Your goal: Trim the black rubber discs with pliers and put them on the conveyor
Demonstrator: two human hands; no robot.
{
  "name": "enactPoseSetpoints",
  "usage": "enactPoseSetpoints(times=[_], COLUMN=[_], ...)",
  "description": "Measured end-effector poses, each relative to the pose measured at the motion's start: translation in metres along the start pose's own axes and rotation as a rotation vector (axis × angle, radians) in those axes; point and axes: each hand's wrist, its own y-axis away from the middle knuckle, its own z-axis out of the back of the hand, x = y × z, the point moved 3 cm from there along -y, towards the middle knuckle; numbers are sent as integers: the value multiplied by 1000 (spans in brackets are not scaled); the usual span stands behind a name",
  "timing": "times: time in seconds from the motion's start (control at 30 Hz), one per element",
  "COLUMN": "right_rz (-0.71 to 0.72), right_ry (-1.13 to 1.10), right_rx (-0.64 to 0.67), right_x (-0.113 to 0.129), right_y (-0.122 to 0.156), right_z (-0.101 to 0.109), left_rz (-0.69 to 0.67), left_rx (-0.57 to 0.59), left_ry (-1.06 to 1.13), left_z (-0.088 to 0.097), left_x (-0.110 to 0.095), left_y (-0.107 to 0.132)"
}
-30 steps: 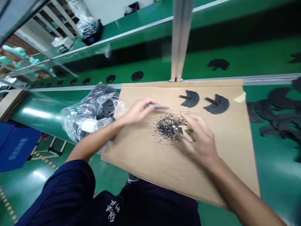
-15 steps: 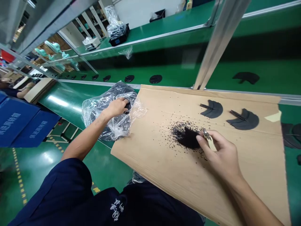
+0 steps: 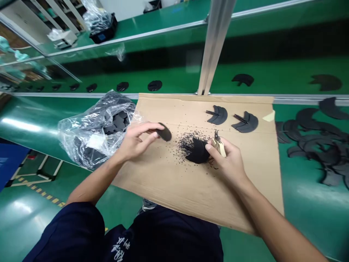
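Note:
My left hand [image 3: 139,142] pinches a flat black oval piece [image 3: 165,132] between thumb and fingers, above the left part of the cardboard sheet [image 3: 163,196]. In my right hand [image 3: 229,156] lie small nippers [image 3: 217,143] with cream handles, their jaws pointing away from me. The thumb and fingertips of that hand also meet the edge of a black notched, curved piece [image 3: 197,152]. Around this piece, many tiny black scraps [image 3: 188,140] are scattered. Two dark curved pieces with thin sticks, a left one [image 3: 220,115] and a right one [image 3: 249,123], rest farther back.
An opened clear plastic bag [image 3: 95,140] of black pieces sits at the left. A pile of black curved pieces [image 3: 313,138] covers the green table at the right. Behind the sheet stands a metal post [image 3: 215,47], and black pieces [image 3: 155,85] line the green strip beyond the rail.
My left hand has come out of the plastic bag and moved right, now with a black oval piece. My right hand still holds the nippers. The camera view has turned right.

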Motion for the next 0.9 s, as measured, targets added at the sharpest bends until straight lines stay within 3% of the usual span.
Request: enactPoseSetpoints(times=[0.13, 0.27, 0.47, 0.67, 0.9], right_rz=[-15, -30, -31, -90, -114], right_ry=[-7, -22, -17, -37, -81], right_rx=[-21, -28, -33, -79, -106], right_x=[-2, -1, -3, -7, -9], right_y=[1, 2, 1, 1, 1], right_z=[1, 1, 1, 2, 2], left_rz=[178, 300, 216, 392, 373], left_rx=[45, 21, 184, 184, 233], left_ry=[498, 593, 495, 628, 603], left_z=[-58, -83, -80, -81, -83], left_x=[-2, 0, -6, 7, 3], left_y=[-4, -7, -3, 2, 3])
